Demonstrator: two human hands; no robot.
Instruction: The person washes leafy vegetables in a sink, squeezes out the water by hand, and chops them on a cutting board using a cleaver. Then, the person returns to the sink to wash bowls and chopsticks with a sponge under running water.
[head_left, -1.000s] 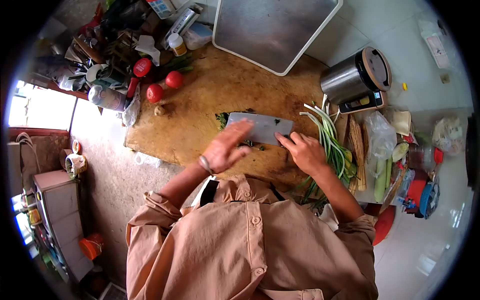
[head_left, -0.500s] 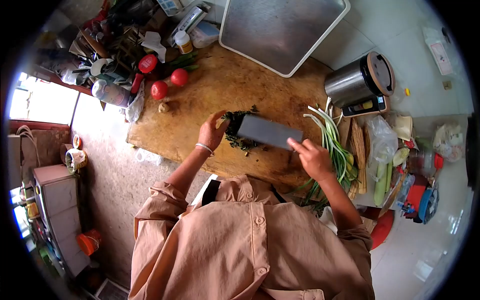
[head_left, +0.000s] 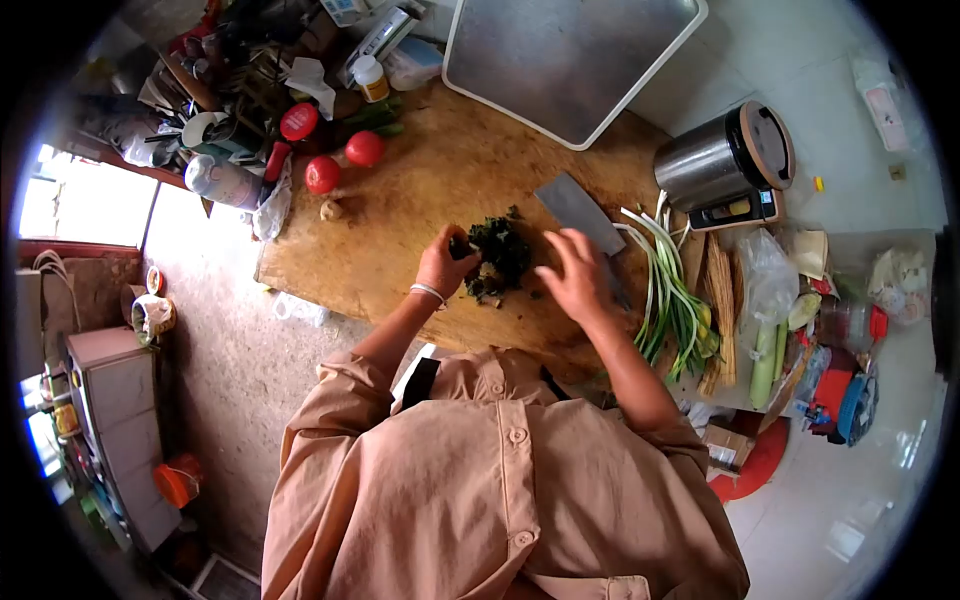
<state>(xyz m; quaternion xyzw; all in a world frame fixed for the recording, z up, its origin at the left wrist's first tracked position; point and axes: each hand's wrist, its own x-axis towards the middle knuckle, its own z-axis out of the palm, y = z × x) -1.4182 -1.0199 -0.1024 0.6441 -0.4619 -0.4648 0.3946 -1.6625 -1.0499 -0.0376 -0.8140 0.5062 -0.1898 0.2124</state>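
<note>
A pile of chopped dark greens (head_left: pixel 500 252) lies on the wooden board (head_left: pixel 420 190). My left hand (head_left: pixel 442 266) is at the pile's left edge, its fingers curled around some of the greens. On the other side, my right hand (head_left: pixel 576 274) is held with fingers spread and nothing in it, a little apart from the pile. The cleaver (head_left: pixel 580 212) lies flat on the board beyond my right hand, its handle end partly hidden near the wrist. Long green onions (head_left: pixel 662 290) rest on the board's right side.
Two tomatoes (head_left: pixel 322 175) and a garlic bulb (head_left: pixel 330 210) sit at the board's left. A metal tray (head_left: pixel 570 60) leans at the back. A steel cooker (head_left: pixel 715 160) and a dried-stalk bundle (head_left: pixel 720 310) are at the right.
The cleaver has left my right hand and now lies on the board. My right hand has opened and moved toward the greens, which are gathered in a more compact pile.
</note>
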